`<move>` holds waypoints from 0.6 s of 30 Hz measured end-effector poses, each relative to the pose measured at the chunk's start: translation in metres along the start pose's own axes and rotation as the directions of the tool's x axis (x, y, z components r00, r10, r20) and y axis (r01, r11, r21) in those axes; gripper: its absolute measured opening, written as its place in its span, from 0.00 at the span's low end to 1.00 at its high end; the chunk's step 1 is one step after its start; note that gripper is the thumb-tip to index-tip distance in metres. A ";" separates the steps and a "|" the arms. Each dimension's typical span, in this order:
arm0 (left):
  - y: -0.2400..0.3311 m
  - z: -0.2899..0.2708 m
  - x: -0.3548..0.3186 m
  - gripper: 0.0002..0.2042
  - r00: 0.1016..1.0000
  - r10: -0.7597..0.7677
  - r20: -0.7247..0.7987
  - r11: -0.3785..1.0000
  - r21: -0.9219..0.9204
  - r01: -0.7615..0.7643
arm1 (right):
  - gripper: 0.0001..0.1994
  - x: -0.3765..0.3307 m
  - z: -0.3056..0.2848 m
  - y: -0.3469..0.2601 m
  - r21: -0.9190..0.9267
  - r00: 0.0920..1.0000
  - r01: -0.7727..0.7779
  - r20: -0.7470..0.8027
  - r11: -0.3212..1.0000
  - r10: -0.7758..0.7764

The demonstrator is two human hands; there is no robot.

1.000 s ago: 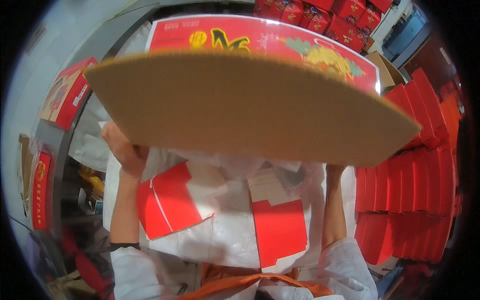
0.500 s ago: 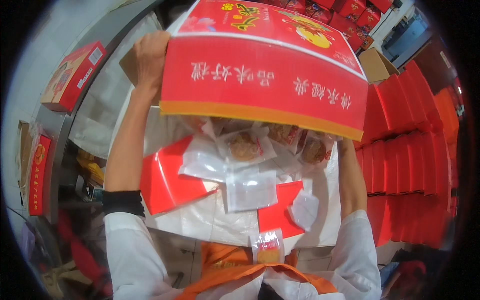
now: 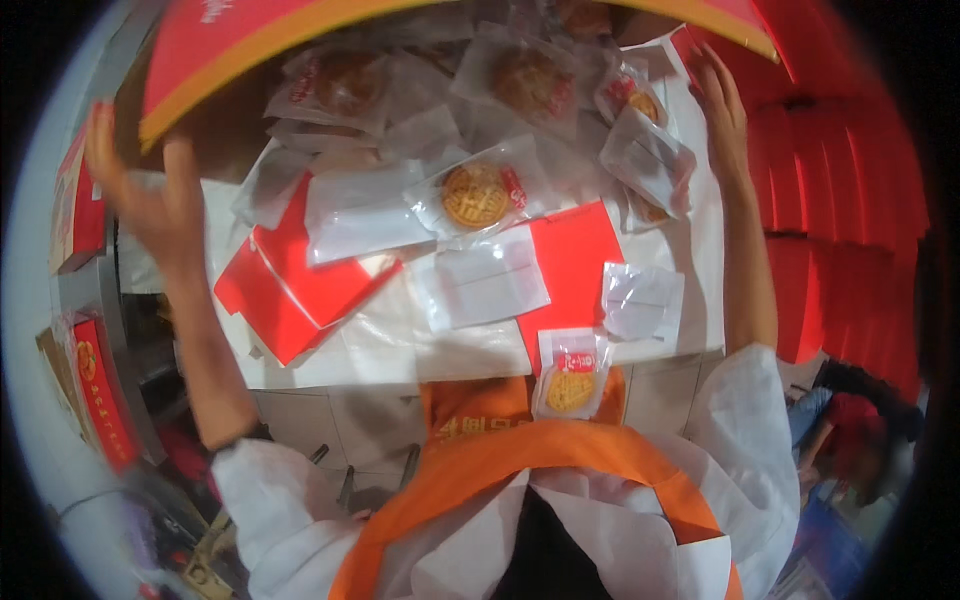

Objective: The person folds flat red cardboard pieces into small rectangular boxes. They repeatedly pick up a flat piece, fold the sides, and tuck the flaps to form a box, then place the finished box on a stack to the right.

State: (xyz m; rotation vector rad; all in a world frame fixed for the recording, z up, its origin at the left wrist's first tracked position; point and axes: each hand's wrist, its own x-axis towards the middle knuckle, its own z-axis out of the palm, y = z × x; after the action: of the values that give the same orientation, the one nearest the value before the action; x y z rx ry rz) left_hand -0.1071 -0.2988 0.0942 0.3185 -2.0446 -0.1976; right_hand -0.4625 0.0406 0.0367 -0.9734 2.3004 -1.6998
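My left hand is spread wide, thumb and fingers around a corner of the red box; my right hand stretches out by its far end, its grip unclear to me. The box tilts over wrapped cakes strewn across the desk.

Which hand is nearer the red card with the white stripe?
Left: the left hand is up-left of the red card; the right hand is farther, to its upper right.
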 end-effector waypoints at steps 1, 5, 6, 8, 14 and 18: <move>0.030 -0.011 -0.035 0.27 1.000 -0.008 0.011 1.000 0.015 0.008 | 0.23 -0.034 -0.013 0.002 -0.065 0.999 0.052 0.013 0.997 -0.051; 0.140 -0.016 -0.181 0.22 0.858 0.118 0.500 0.989 -0.133 -0.058 | 0.30 -0.174 -0.044 0.011 -0.382 0.912 0.304 0.382 0.873 -0.151; 0.160 -0.010 -0.201 0.23 0.773 0.148 0.617 0.988 -0.123 -0.090 | 0.29 -0.190 -0.040 -0.005 -0.462 0.824 0.439 0.550 0.771 -0.139; 0.177 0.016 -0.211 0.26 0.727 0.166 0.666 0.986 -0.129 -0.107 | 0.28 -0.203 -0.032 -0.019 -0.512 0.698 0.568 0.714 0.644 -0.049; 0.147 0.068 -0.144 0.32 0.602 0.113 0.791 0.990 -0.041 -0.132 | 0.31 -0.163 -0.013 0.011 -0.578 0.781 0.507 0.621 0.639 -0.058; 0.133 0.102 -0.120 0.30 0.673 0.085 0.735 0.979 0.062 -0.192 | 0.29 -0.104 0.010 0.039 -0.493 0.796 0.541 0.563 0.682 -0.224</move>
State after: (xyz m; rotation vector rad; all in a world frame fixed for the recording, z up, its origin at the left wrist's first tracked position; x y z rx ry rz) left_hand -0.1616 -0.1349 -0.0180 0.1675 -2.8895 -0.0925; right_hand -0.3928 0.0960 -0.0299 -1.8859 2.4398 -0.5636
